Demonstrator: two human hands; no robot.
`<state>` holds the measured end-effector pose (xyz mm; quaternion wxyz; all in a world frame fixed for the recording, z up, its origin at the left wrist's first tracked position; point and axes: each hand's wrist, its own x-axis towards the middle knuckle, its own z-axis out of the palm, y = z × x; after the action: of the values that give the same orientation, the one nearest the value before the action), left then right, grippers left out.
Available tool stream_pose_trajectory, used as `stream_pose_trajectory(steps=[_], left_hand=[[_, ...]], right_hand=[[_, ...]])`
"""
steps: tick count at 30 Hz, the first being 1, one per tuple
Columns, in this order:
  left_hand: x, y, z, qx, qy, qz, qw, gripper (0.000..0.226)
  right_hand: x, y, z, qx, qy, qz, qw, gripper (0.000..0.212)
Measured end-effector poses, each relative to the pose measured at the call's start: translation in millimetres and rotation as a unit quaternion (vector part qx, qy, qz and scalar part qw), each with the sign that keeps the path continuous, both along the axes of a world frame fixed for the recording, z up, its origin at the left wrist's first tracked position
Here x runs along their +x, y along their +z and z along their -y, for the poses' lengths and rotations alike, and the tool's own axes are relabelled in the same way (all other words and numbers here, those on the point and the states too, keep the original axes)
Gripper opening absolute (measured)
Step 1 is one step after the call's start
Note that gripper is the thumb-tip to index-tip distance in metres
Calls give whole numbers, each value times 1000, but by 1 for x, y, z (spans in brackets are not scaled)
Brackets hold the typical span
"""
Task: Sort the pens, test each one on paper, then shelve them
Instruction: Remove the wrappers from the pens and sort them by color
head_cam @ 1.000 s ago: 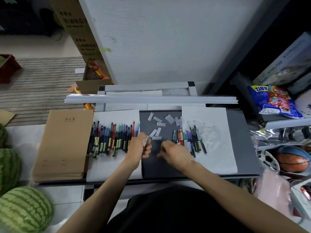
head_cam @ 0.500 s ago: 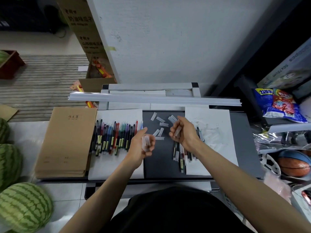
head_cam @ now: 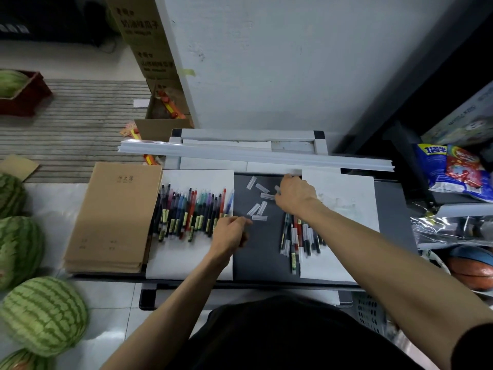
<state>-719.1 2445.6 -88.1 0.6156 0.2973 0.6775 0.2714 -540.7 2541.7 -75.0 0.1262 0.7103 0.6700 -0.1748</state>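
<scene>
A row of coloured pens [head_cam: 192, 212] lies on the left white sheet [head_cam: 186, 260]. A smaller bunch of pens [head_cam: 298, 236], some with clear caps, straddles the dark table top [head_cam: 261, 252] and the right white sheet [head_cam: 344, 190]. Several loose clear caps [head_cam: 257, 206] are scattered on the dark top between the sheets. My left hand [head_cam: 230, 232] hovers at the right end of the pen row with curled fingers; what it holds is hidden. My right hand [head_cam: 293, 194] reaches over the far caps, its curled fingers pinching a clear cap [head_cam: 277, 188].
A stack of brown notebooks [head_cam: 112, 217] lies left of the sheets. Long white rails [head_cam: 253, 153] cross the table's far edge. Watermelons [head_cam: 42, 316] sit on the floor at left. At right are snack bags [head_cam: 450, 169] and a basketball [head_cam: 472, 271].
My right hand moved from the right pen bunch up and across to the far caps. My left hand dropped from chest height toward the end of the pen row.
</scene>
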Motion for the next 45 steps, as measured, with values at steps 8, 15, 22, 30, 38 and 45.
stream_pose_trajectory(steps=[8, 15, 22, 30, 38, 45], left_hand=[[-2, -6, -13, 106, -196, -277, 935, 26], [24, -7, -34, 152, -358, -457, 800, 77], [29, -22, -40, 187, -393, -503, 747, 76], [22, -32, -32, 268, -406, -522, 700, 34], [22, -26, -35, 222, -390, -474, 757, 22], [48, 1, -35, 208, -377, -410, 804, 25]], right_hand=[[-1, -1, 9, 2, 64, 43, 997, 39], [16, -1, 19, 26, -57, -158, 985, 41], [33, -3, 44, 1, -240, -391, 889, 57], [42, -6, 84, -55, -397, -536, 743, 50], [42, -2, 107, -46, -404, -539, 738, 44], [95, -4, 110, 31, -404, -483, 776, 44]])
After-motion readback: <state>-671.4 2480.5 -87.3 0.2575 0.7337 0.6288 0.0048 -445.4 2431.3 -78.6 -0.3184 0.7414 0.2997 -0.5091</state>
